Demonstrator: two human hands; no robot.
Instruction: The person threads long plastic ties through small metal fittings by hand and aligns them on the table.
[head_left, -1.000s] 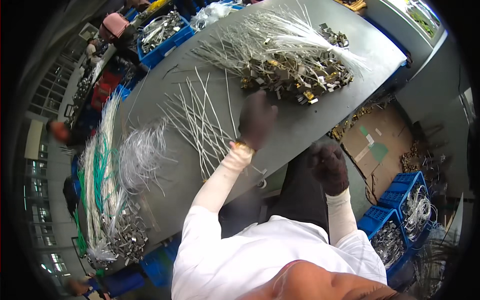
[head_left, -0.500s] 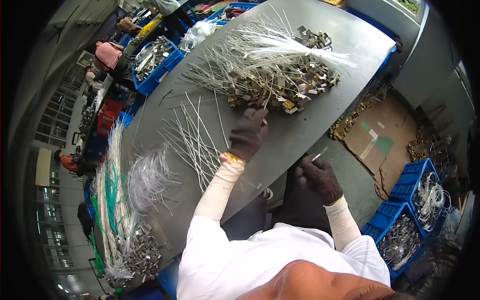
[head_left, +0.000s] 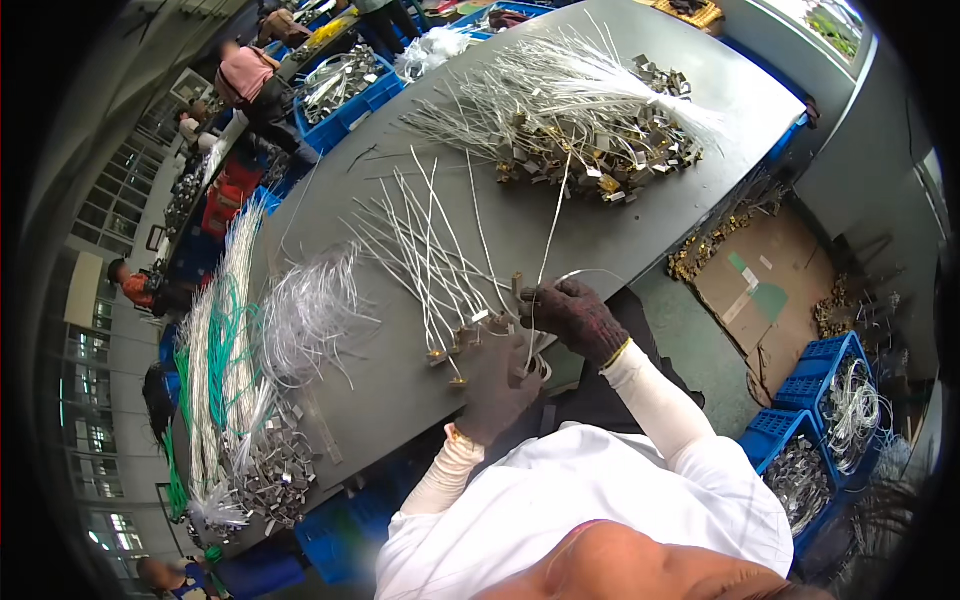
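Both my hands wear dark knit gloves and meet over the near edge of the grey metal table (head_left: 400, 420). My right hand (head_left: 578, 320) is closed in a pinch on a thin white wire (head_left: 552, 235), with a small metal clip (head_left: 517, 284) at its fingertips. Close beside it, my left hand (head_left: 500, 385) is curled and blurred; whether its fingers grip anything does not show. Several white wires with metal clip ends (head_left: 470, 335) lie spread just beyond the left hand. Farther off sits a large heap of clip-ended wires (head_left: 600, 150).
Clear plastic strands (head_left: 310, 320) and long white bundles with green ties (head_left: 225, 360) lie at the left. Blue crates (head_left: 775, 435) of metal pieces and wire stand on the right floor near flattened cardboard (head_left: 765, 290). Other people (head_left: 250, 75) work at the far left.
My left hand has drawn back from the heap to the table's near edge. My right hand has risen from beside my lap to meet it, now pinching a wire. The view has shifted slightly.
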